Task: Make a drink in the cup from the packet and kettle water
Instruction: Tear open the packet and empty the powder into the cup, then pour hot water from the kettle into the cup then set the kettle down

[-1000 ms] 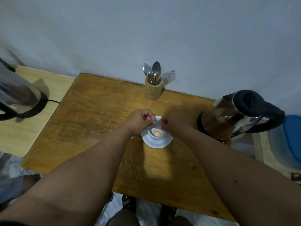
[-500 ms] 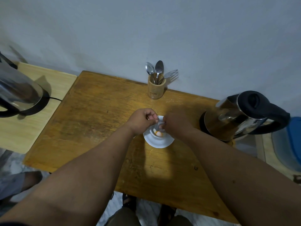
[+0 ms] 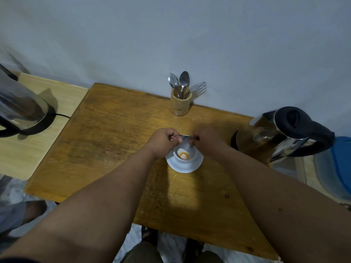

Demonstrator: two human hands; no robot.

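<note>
Both hands working together: left hand and right hand each pinching one end of packet, holding it just above cup. Cup sitting on saucer near middle of table, orange-and-white powder already inside. I'm judging best way is keeping packet mouth over cup, tipping slowly. Counting: two kettles, kettle at right edge, another on side table; two spoons, one fork in holder.
</note>
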